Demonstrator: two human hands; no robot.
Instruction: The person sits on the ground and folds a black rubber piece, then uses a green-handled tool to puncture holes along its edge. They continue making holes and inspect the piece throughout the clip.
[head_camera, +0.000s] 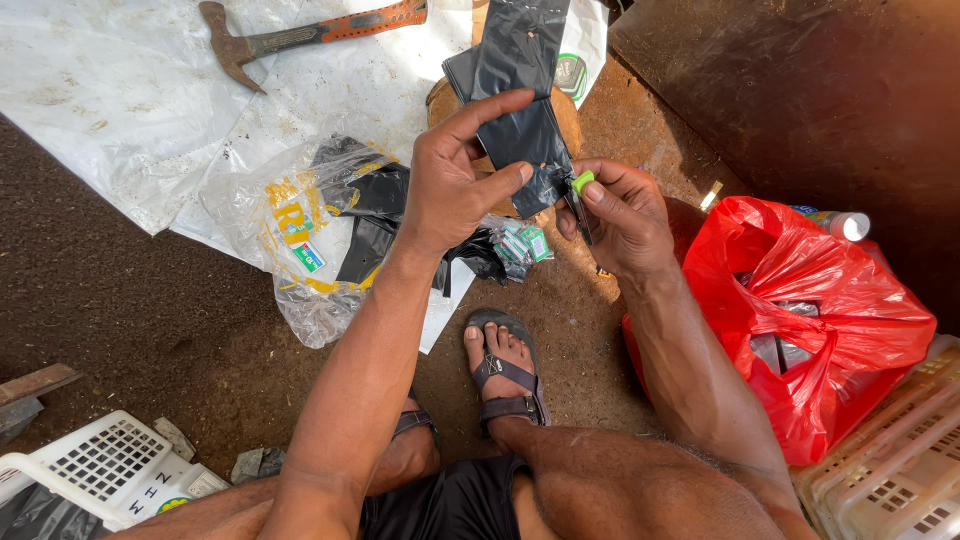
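Observation:
My left hand (455, 175) pinches a stack of black plastic bags (520, 90), thumb and fingers around its lower part. Close beside it, my right hand (620, 215) grips a small tool with a green handle (581, 183) against the lower edge of the black bags. The bags rest on a round wooden block (570, 120) on the ground. Below the hands lies a clear plastic bag (300, 235) with yellow print, holding more black bags and small green-and-white packets (522, 243).
A hammer (300, 35) with an orange handle lies on a white sheet (120, 90) at the top left. A red plastic bag (820, 320) sits at right beside a pale crate (895, 470). A white basket (105, 465) is at bottom left. My sandalled foot (505, 375) rests on the dirt.

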